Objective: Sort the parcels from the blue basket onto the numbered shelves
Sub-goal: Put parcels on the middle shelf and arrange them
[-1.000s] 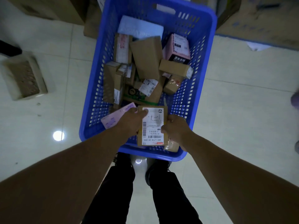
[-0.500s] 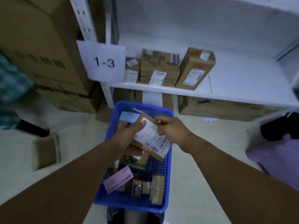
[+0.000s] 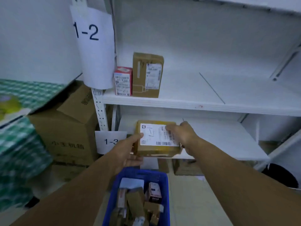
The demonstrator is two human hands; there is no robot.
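I hold a brown cardboard parcel (image 3: 156,150) with a white shipping label in front of the shelf marked 1-3 (image 3: 228,144). My left hand (image 3: 128,150) grips its left edge, thumb on the label. My right hand (image 3: 182,134) grips its right upper corner. The blue basket (image 3: 166,175) stands on the floor below, holding several brown and pink parcels. On the shelf marked 1-2 (image 3: 211,95) above, a small red-and-white box (image 3: 123,81) and a taller brown box (image 3: 147,75) stand side by side at the left.
Paper signs 1-2 (image 3: 92,46) and 1-3 (image 3: 110,141) hang on the white upright. A large brown carton (image 3: 65,128) stands left of the rack, with green-checked cloth (image 3: 19,144) at far left. More cartons (image 3: 185,167) lie under the lowest shelf.
The parcel has been lifted out of the basket and carried up and forward to the 1-3 shelf. My view has risen from the basket to the shelves.
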